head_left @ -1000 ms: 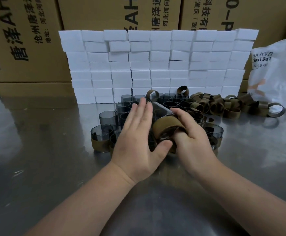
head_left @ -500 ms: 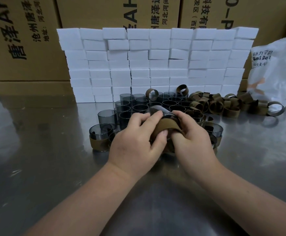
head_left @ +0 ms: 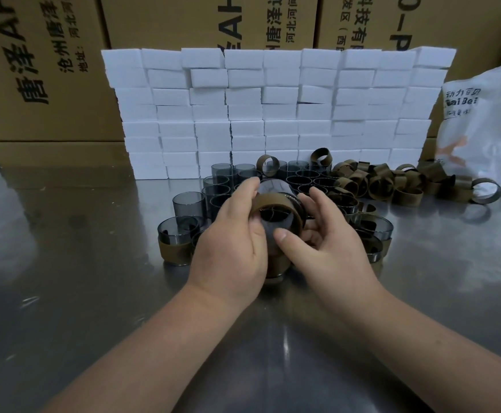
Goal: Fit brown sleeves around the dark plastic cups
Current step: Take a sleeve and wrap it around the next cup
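Brown sleeve (head_left: 268,201) rings the tilted dark cup (head_left: 273,186) (mouth turned toward the camera) that the left hand (head_left: 231,234) still grips above the table (head_left: 94,293), while the right hand (head_left: 326,245) has loosened, thumb touching its rim.

one dark cup (head_left: 273,186), tilted, brown sleeve (head_left: 274,201) around it, gripped by left hand (head_left: 231,245); right hand (head_left: 329,251) seemingly touching sleeve.
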